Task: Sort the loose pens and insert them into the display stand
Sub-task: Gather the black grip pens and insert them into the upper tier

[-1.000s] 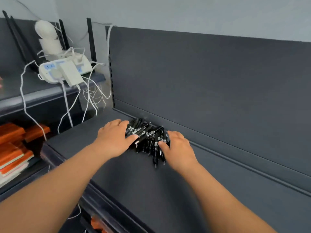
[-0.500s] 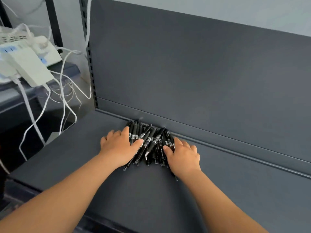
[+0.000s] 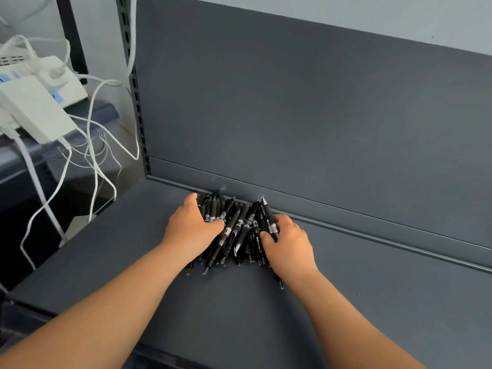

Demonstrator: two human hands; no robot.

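Both hands, left hand (image 3: 190, 227) and right hand (image 3: 288, 243), now cupped tighter around one heap of black pens (image 3: 237, 230).

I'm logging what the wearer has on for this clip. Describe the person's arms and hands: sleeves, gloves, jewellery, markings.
Both forearms are bare for all of their length in view; no sleeve or cuff shows. The left hand and the right hand wear no gloves. No watch, bracelet or ring shows on the wrists or fingers in view, and no tattoo, bandage or other marking. Some fingers are hidden among the pens.
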